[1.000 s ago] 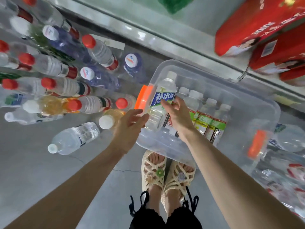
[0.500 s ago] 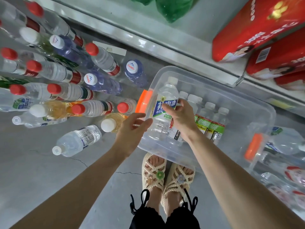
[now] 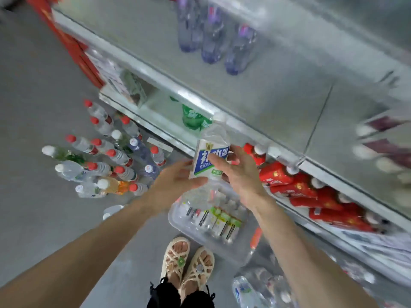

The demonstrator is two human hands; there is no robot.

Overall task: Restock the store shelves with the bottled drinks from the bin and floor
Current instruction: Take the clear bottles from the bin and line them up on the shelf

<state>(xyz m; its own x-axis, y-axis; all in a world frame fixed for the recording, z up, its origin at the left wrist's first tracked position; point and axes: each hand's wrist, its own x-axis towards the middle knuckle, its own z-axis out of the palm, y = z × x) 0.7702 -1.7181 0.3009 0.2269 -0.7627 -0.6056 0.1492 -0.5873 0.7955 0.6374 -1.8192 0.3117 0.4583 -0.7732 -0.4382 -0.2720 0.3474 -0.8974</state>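
Observation:
A clear drink bottle (image 3: 210, 142) with a white cap and a blue-and-white label is held upright in the air above the bin, in front of the shelf edge. My right hand (image 3: 241, 174) grips it from the right, fingers across the label. My left hand (image 3: 175, 184) holds its lower part from the left, thumb under the label. The clear plastic bin (image 3: 178, 218) stands on the floor by my feet, with several green-labelled bottles in it. Many red- and white-capped bottles (image 3: 106, 161) stand and lie on the floor to the left.
The grey metal shelf (image 3: 255, 96) above carries three purple-tinted bottles (image 3: 213, 41) at the back. The lower shelf holds red cartons (image 3: 300, 185) and a green bottle (image 3: 193, 118). More bottles (image 3: 255, 287) lie on the floor at the lower right, and one lies by my left forearm.
My right hand has lifted the bottle out of the bin up to the shelf edge. My left hand has joined it on the bottle. The view has swung up to the shelves.

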